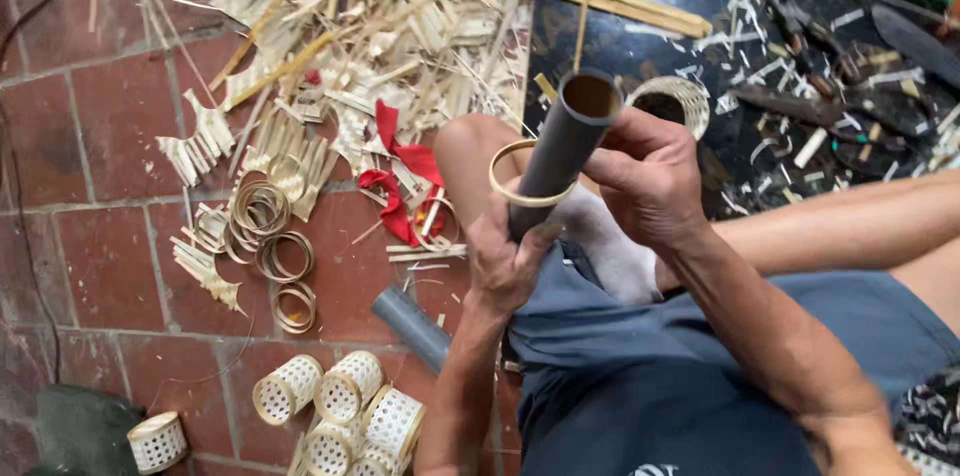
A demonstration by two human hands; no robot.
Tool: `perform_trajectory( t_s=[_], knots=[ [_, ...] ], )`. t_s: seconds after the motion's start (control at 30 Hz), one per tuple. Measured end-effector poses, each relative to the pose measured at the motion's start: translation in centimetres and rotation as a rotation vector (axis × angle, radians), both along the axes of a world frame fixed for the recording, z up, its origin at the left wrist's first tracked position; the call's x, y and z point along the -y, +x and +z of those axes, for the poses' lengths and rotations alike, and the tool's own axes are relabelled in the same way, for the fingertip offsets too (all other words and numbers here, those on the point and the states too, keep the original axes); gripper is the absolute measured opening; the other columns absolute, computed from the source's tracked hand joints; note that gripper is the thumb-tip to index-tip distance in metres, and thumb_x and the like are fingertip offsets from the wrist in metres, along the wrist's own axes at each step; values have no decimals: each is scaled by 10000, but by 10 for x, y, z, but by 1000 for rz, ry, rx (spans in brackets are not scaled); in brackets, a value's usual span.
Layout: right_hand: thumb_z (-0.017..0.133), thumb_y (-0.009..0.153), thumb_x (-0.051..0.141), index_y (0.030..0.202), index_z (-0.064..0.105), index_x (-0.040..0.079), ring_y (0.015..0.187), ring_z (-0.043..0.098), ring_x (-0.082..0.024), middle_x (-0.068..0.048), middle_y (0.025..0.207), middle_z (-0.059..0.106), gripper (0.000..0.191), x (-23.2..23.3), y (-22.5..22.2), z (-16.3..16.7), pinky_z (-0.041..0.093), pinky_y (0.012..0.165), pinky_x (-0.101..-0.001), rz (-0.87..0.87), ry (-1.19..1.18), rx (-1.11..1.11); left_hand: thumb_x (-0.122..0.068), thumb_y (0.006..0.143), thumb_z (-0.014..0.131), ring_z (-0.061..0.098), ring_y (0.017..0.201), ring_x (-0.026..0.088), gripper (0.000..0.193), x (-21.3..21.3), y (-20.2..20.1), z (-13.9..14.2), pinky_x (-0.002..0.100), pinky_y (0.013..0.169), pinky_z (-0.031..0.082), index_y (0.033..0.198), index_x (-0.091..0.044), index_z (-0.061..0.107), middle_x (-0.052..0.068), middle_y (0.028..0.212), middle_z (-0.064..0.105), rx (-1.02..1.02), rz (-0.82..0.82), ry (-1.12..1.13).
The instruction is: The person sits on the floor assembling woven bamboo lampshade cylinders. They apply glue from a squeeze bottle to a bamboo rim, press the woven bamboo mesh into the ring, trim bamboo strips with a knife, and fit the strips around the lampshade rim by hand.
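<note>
A grey plastic pipe (562,143) slants up from my lap, its open end toward the top. A thin bamboo ring (504,192) is slipped around the pipe about halfway down. My left hand (505,258) grips the lower part of the pipe, thumb against it just under the ring. My right hand (648,176) wraps the pipe's right side near the top, fingers curled round it.
Bamboo strips and shavings (370,26) litter the red brick floor. Loose bamboo rings (272,236) lie at left, a red cloth (400,176) nearby. Several small woven baskets (345,401) stand at the bottom. A second grey pipe (412,324) lies beside my knee. Tools rest on a dark mat (830,86).
</note>
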State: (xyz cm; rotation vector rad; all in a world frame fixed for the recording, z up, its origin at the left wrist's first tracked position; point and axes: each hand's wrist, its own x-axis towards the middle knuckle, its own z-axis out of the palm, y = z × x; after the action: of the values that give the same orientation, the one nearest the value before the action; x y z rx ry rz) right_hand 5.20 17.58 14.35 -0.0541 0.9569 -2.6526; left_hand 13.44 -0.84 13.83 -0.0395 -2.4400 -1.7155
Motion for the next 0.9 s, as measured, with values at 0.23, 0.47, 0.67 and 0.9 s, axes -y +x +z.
perform_trajectory(
  t_s=[0.23, 0.47, 0.67, 0.9],
  knots=[
    [689, 907, -116, 1025, 693, -33, 1013, 721, -184, -153, 1091, 743, 144, 10, -17, 0, 577, 989, -338, -222, 324, -162, -337, 948, 760, 682, 912, 337, 414, 103, -3, -60, 452, 799, 530, 1206, -30, 661, 156, 1020, 689, 125, 469, -359],
    [697, 862, -58, 1103, 643, 21, 1050, 691, -152, -39, 1063, 674, 259, 13, 6, 23, 561, 981, -315, -202, 742, -361, -394, 941, 722, 645, 976, 385, 436, 148, -43, -154, 484, 832, 496, 1170, -24, 685, 172, 1041, 687, 229, 489, -680],
    [748, 842, -64, 1228, 650, 22, 1111, 690, -272, -87, 1099, 739, 407, 17, 31, 23, 493, 1036, -392, -267, 974, -739, -388, 1079, 509, 658, 1091, 204, 494, 87, -2, -70, 339, 970, 522, 1355, 13, 593, 115, 1198, 698, 211, 228, 407],
    [705, 887, -57, 1272, 626, -53, 1190, 700, -345, -210, 1250, 708, 393, 42, 61, 30, 579, 1007, -429, -208, 1001, -930, -114, 1062, 627, 648, 1102, 203, 335, -11, 44, 9, 336, 1002, 528, 1321, 90, 570, 175, 1218, 669, 95, 251, 563]
  ],
)
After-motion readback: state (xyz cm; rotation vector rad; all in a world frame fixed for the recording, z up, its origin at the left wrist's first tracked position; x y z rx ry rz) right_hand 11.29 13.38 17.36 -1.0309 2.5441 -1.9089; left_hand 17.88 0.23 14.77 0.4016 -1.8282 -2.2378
